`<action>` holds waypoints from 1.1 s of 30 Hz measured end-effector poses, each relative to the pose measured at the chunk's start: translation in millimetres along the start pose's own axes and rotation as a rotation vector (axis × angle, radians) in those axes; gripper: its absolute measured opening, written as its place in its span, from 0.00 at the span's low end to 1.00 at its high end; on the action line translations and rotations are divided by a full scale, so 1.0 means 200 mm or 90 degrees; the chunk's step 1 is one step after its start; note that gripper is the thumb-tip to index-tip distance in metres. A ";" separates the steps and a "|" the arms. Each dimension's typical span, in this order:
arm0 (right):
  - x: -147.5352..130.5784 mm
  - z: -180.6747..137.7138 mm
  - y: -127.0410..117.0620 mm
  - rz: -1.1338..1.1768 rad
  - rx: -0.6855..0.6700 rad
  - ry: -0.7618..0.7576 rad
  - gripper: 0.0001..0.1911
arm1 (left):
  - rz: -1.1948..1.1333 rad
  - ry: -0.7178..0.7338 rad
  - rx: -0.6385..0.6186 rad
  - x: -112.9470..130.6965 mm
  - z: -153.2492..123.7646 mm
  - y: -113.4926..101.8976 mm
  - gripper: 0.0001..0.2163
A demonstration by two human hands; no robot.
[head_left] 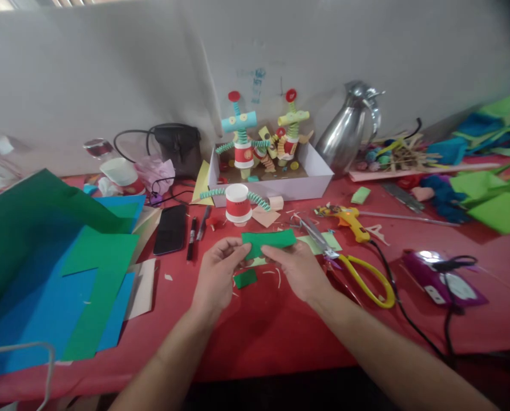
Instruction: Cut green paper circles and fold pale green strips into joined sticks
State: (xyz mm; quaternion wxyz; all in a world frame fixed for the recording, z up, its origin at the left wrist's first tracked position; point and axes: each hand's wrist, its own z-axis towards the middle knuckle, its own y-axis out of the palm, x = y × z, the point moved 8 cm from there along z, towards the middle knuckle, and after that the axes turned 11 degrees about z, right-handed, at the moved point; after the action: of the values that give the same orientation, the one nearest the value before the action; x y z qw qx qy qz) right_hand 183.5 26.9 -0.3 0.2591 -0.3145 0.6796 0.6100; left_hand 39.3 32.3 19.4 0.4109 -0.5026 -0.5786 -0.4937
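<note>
Both hands hold a strip of green paper [268, 240] just above the red table [263, 325]. My left hand [216, 274] pinches its left end with closed fingers. My right hand [300, 271] grips it from below, fingers curled on its lower edge. A smaller green scrap [245, 278] lies on the table between the hands. Just beyond the strip stands a paper-cup figure [238, 203] with a red band and green coiled arms.
Yellow-handled scissors [353, 268] and a yellow glue gun [349, 221] lie to the right, beside a purple device [443, 279] with black cords. A white box [272, 171] of cup figures and a metal jug [349, 128] stand behind. Green and blue sheets [53, 274], a phone [170, 229] and pens [191, 237] lie left.
</note>
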 end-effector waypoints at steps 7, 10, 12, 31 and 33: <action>-0.01 0.00 -0.04 -0.055 0.042 0.006 0.08 | 0.046 -0.015 -0.031 -0.02 0.00 -0.01 0.09; -0.02 0.01 -0.04 -0.063 0.056 0.013 0.09 | 0.032 -0.053 -0.024 -0.04 0.01 -0.03 0.11; -0.02 0.00 -0.05 -0.076 0.072 0.022 0.09 | 0.022 -0.072 -0.014 -0.04 0.01 -0.03 0.13; -0.01 0.00 -0.02 -0.066 0.050 0.038 0.09 | 0.099 -0.039 -0.083 -0.07 0.01 0.00 0.07; 0.00 0.00 -0.01 -0.060 0.040 0.040 0.10 | 0.097 -0.041 -0.079 -0.08 0.02 -0.01 0.07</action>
State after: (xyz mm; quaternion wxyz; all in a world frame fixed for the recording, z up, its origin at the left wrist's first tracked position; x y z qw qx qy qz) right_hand 184.5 26.8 -2.2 0.2758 -0.3571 0.6909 0.5649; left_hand 40.5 33.4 3.9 0.3961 -0.5853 -0.5202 -0.4796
